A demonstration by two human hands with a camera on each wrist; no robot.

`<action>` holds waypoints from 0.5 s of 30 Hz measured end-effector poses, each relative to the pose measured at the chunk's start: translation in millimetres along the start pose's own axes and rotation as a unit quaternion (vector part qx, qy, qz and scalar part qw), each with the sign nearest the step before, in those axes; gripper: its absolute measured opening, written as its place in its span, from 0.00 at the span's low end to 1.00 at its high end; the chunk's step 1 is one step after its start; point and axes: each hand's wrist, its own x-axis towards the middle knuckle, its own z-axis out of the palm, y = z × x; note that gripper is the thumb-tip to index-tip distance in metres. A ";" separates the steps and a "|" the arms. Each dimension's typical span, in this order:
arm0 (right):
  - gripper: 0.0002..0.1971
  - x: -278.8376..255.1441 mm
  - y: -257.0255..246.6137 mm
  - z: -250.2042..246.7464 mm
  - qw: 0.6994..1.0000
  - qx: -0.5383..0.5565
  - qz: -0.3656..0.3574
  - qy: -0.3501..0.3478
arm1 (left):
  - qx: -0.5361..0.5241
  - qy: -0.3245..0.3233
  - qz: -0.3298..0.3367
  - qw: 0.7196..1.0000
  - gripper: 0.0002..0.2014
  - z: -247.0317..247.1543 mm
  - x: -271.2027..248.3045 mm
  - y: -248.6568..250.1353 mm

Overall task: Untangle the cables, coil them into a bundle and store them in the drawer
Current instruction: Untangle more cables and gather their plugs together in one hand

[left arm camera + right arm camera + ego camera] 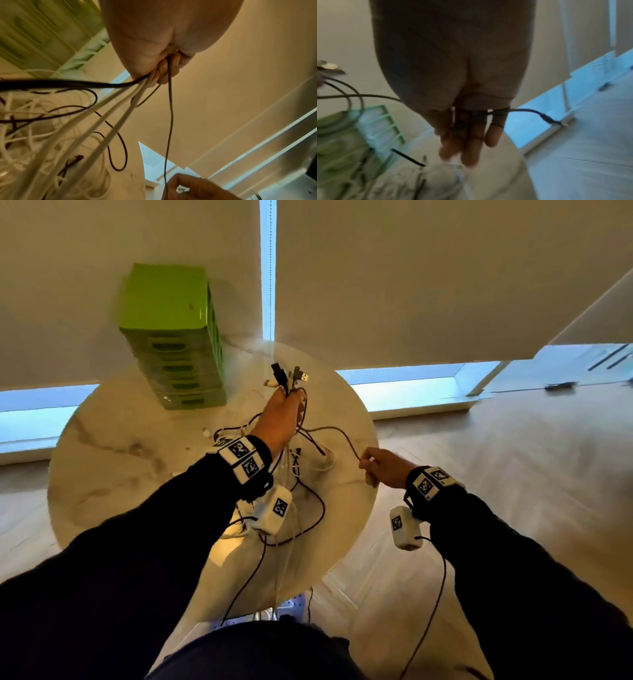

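Standing at the left rear of the round table (102, 460), a green drawer unit (174, 337) is seen with every drawer apparently shut, so nothing is judged to be stored yet. Just to its right, above the middle of the table, a bunch of cable ends is gripped in the left hand (281, 416), whose fingers are curled round them; the plugs (291, 376) stick up out of the fist. In the left wrist view, white and dark cables (109, 121) are seen fanning down from that fist into a loose heap on the tabletop. Below the hand, the tangle of cables (301, 474) is spread over the table, and some strands hang over the near edge toward the floor.

Further right, one thin dark cable (339, 433) is stretched from the left fist out to the right hand (383, 467), held past the table's right edge. It is pinched there between thumb and fingertips, and in the right wrist view its free end (546, 117) is seen trailing beyond the fingers (471, 142).

The untangling is judged to be under way: the ends are gathered, and one cable is being drawn clear. Most of the heap is still to be separated, no coil is formed, and a drawer is yet to be opened.
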 end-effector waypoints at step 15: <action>0.11 -36.8 -12.8 42.4 0.976 -0.062 -0.200 0.062 | 0.008 -0.119 -0.035 0.992 0.12 61.2 -13.3 -15.0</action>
